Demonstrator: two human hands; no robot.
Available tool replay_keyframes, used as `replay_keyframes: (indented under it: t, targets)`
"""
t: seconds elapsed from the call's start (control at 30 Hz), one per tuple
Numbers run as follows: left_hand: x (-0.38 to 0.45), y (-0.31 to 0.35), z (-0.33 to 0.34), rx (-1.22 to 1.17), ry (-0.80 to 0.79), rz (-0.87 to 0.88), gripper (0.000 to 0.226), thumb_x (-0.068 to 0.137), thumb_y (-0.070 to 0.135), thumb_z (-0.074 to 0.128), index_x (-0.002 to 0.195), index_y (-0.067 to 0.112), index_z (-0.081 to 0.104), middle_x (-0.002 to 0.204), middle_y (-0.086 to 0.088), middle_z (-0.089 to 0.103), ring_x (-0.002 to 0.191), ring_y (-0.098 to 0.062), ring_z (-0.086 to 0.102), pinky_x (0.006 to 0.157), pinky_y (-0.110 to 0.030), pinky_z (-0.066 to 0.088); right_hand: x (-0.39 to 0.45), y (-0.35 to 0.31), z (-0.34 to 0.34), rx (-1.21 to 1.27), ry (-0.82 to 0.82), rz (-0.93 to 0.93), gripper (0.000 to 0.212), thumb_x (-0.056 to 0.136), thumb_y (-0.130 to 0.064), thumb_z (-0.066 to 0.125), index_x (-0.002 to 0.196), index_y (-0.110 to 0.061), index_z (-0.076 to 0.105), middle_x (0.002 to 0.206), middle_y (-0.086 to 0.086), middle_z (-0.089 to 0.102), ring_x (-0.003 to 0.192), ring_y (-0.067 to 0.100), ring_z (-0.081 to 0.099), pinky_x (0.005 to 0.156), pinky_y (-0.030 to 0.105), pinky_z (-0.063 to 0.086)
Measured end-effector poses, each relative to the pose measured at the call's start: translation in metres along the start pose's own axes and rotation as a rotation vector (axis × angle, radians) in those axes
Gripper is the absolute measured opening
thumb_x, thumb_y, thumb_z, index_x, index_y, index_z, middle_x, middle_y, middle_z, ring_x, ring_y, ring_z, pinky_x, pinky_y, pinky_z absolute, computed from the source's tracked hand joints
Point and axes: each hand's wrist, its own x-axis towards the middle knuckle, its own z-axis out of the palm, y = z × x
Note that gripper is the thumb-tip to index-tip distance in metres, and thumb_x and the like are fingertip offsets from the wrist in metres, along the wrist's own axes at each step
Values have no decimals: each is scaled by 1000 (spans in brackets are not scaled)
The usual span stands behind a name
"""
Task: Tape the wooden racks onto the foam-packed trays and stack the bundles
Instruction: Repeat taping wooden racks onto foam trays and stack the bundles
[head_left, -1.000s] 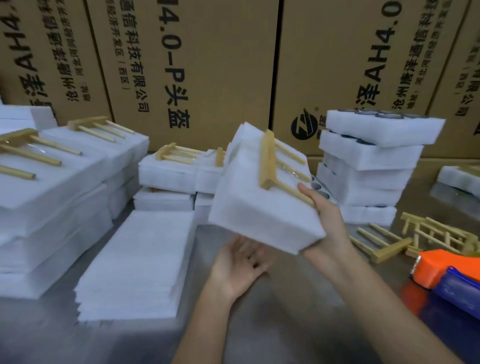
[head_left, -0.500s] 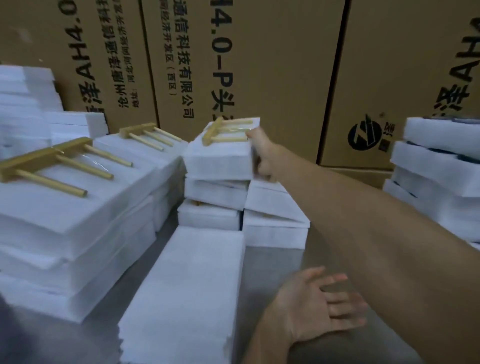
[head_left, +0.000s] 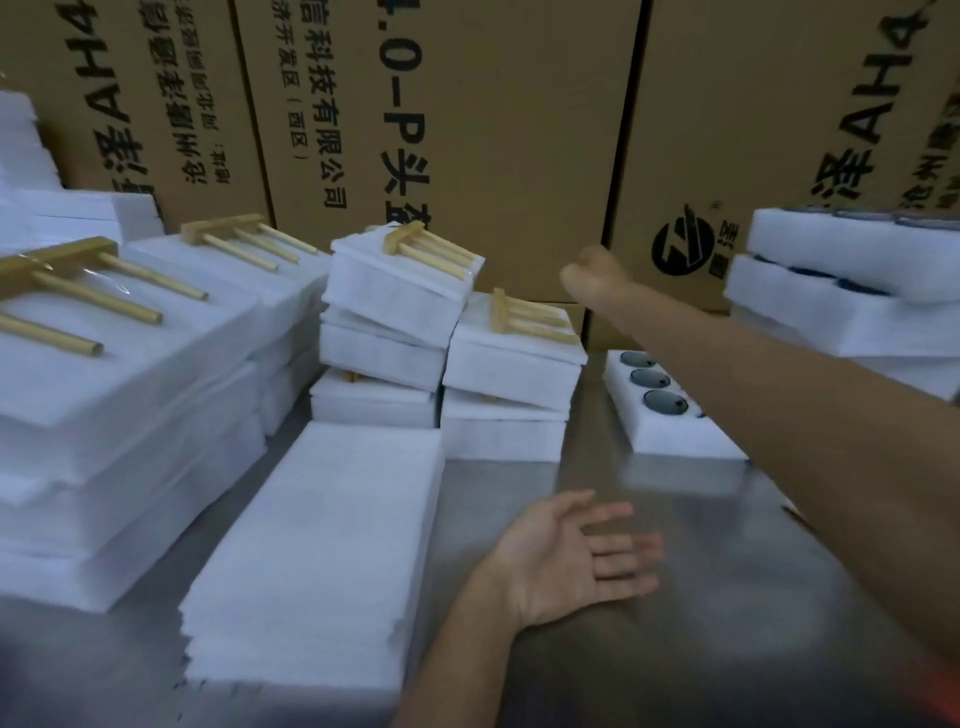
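From the left, tall foam stacks (head_left: 119, 374) topped with wooden racks (head_left: 98, 283) give way to a tilted bundle (head_left: 397, 288) atop the middle pile, then the left hand (head_left: 569, 558) lying palm-up with relaxed fingers over the metal table (head_left: 701, 597), and the blurred right hand (head_left: 595, 278) curled, empty, beside the bundle.

Far centre: two bundle stacks (head_left: 447, 358) side by side, a wooden rack (head_left: 428, 254) topping each.
Near centre: foam sheets (head_left: 322, 551) on counter (head_left: 675, 649).
Behind: cartons (head_left: 493, 130).
Right: open tray (head_left: 670, 415).
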Motion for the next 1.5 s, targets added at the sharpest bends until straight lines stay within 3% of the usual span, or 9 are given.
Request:
replay_keyframes:
  t: [0.1,0.17,0.3,0.53,0.93,1.07,1.13,1.23,1.5]
  targets:
    - [10,-2,-7,-36,-47,-12,42,97,26,50,131,3,54,126,-32,61,104,-40,68,89,-53,54,-16,87,-35,-290,-24,147,43,100,-34,41,139,-15,44,137,19,49,119,39,50,100,45,44]
    - [14,-2,-10,-65,-73,-23,44,94,25,53,132,4,53,125,-32,62,100,-41,70,86,-52,57,-47,132,-40,-468,-279,148,30,100,-44,33,125,-35,48,126,16,51,100,35,53,91,47,47]
    - [17,-2,-11,-65,-87,-14,43,96,26,50,132,5,53,123,-31,63,99,-40,70,85,-50,58,-84,187,-22,-747,-61,95,55,93,-70,29,141,-45,37,157,4,26,143,37,21,112,58,18]
    - [18,-3,-9,-72,-33,110,42,97,27,48,133,6,53,119,-30,65,97,-38,71,82,-50,60,-150,177,-23,-903,-83,-32,63,84,-71,43,139,-42,36,147,5,36,135,36,31,109,53,19]
    - [23,-9,-6,-33,199,425,25,98,22,50,115,6,60,122,-27,58,113,-36,61,101,-46,48,-301,168,-34,-614,223,-203,41,76,-59,51,103,-34,67,112,-2,56,104,27,50,99,41,26]
    - [27,-21,10,150,337,586,21,96,24,53,114,13,58,128,-13,58,124,-25,56,111,-41,41,-332,162,-30,-377,257,-319,26,75,-54,54,85,-33,66,96,-11,51,97,16,50,92,30,31]
    - [28,-30,17,327,375,650,39,90,28,59,126,12,56,135,-11,58,127,-27,54,113,-46,38,-342,159,-27,-277,281,-359,21,76,-49,54,81,-33,67,93,-15,52,94,13,51,89,28,34]
    - [26,-34,21,546,430,668,43,91,22,63,133,23,56,132,1,61,120,-16,59,108,-38,45,-346,157,-25,-186,299,-375,19,78,-45,55,81,-34,69,92,-17,55,94,12,54,89,29,36]
    - [22,-32,19,563,455,651,35,90,16,62,123,29,62,115,14,65,98,1,64,82,-20,50,-351,153,-14,-273,394,-363,19,81,-33,52,83,-28,70,98,-13,59,94,15,53,91,28,31]
